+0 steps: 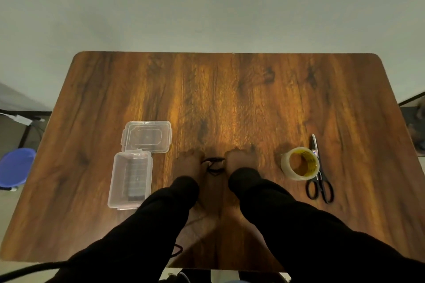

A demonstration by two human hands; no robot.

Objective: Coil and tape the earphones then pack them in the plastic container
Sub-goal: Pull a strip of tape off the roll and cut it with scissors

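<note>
Black earphones (213, 164) lie in loose loops at the middle of the wooden table (230, 99). My left hand (189, 163) grips their left side and my right hand (239, 161) grips their right side, fingers closed on the cable. A loose stretch of the cable (178, 249) trails near the table's front edge, by my left sleeve. The clear plastic container (131, 179) stands open to the left of my hands, with its lid (147, 136) lying flat just behind it. A roll of clear tape (300, 163) sits to the right.
Black-handled scissors (318, 174) lie right of the tape roll, tips pointing away from me. A blue bucket (16, 167) stands on the floor past the table's left edge. A pale wall rises behind the table.
</note>
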